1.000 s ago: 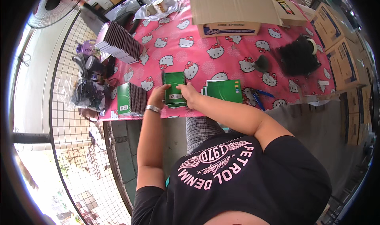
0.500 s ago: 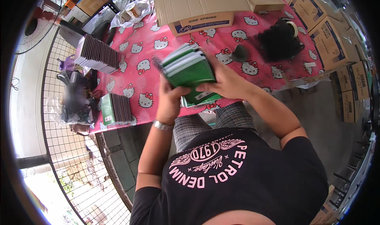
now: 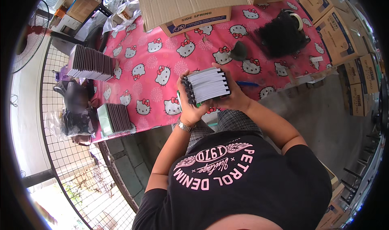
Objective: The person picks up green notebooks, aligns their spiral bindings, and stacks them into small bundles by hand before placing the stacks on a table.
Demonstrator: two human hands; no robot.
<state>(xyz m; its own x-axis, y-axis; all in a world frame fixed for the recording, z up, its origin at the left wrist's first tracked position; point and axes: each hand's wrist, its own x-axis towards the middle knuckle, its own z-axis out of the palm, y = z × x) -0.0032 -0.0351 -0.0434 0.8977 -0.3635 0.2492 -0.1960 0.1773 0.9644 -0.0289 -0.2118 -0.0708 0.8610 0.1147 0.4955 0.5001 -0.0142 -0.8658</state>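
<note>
Between my two hands is a stack of spiral notebooks (image 3: 208,85), turned so the white page edges face up. Their black ring bindings line the left side, and dark cover corners show on the right. My left hand (image 3: 189,102), below a metal wristwatch, is closed round the bound side. The opposite side is gripped by my right hand (image 3: 233,94), its thumb near the stack's lower edge. Some green cover shows at the stack's lower left, mostly hidden by my left hand. The stack is held above the near edge of the pink table (image 3: 156,82).
Two notebook stacks stand on the left: a taller one (image 3: 90,63) and a green-covered one (image 3: 114,119). An open cardboard box (image 3: 198,20) is at the back. On the right lie a black mesh bundle (image 3: 281,37), a dark green object (image 3: 239,50) and a blue pen (image 3: 248,84).
The notebooks in my hands have turned from green cover showing to page edges up, squared into a tighter block. The blue pen now shows beside my right hand.
</note>
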